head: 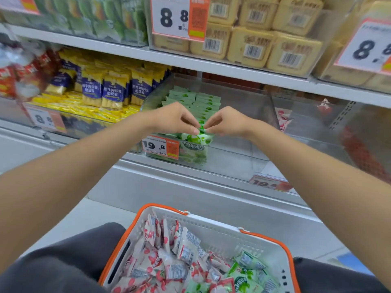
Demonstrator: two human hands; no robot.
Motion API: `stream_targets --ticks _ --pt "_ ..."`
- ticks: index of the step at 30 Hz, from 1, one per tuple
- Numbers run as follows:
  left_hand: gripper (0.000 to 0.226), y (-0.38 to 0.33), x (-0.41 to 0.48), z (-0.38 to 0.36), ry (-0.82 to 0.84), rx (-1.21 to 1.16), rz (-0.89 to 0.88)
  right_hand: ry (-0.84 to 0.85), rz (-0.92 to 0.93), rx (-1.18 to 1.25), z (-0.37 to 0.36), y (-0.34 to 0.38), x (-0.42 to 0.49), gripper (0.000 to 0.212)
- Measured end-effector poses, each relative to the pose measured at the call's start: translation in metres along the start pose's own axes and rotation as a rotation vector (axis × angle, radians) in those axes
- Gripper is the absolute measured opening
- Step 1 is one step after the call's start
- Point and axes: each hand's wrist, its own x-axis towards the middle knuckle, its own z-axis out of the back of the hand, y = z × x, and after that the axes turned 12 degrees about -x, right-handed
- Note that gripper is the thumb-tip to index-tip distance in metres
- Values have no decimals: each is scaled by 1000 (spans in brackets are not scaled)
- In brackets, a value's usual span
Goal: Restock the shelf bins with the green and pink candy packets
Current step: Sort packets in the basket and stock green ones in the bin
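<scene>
1. The clear bin [232,163] is holding a row of green packets [196,100], standing on edge and running front to back.
2. Below the bin, the white basket [211,223] is carrying mostly pink packets [160,256], with loose green packets [243,278] at its right end.
3. At the bin's front wall, the front green packet [195,144] is standing upright, long axis vertical, printed face outward.
4. The left hand [173,118] and right hand [226,121] are each pinching its top edge, both in a narrow grip.
</scene>
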Motion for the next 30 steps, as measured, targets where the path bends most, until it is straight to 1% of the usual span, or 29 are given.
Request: stream_targets --ticks 2,4,6,9,12,14,20,26,30 --pt "32 2 5 -7 16 54 29 58 -5 -56 -2 1 7 20" --pt "31 4 8 -11 6 76 38 102 -20 -94 -6 1 11 21" --pt "29 6 8 -12 2 71 38 100 -15 -151 -9 2 12 24" --pt "29 7 7 -13 11 42 46 68 39 -231 -9 6 9 29" --pt "30 8 8 -13 11 37 43 40 72 -219 -11 6 9 24" --pt "31 9 8 -14 13 37 45 -15 81 -210 -14 4 11 20" --pt "34 11 11 -13 16 49 72 -115 59 -118 -17 0 12 11" --pt "36 7 18 -20 -16 167 87 -136 28 -8 -19 -8 13 7" --pt "38 11 22 -24 -48 259 118 -123 15 6 -23 -10 12 7"
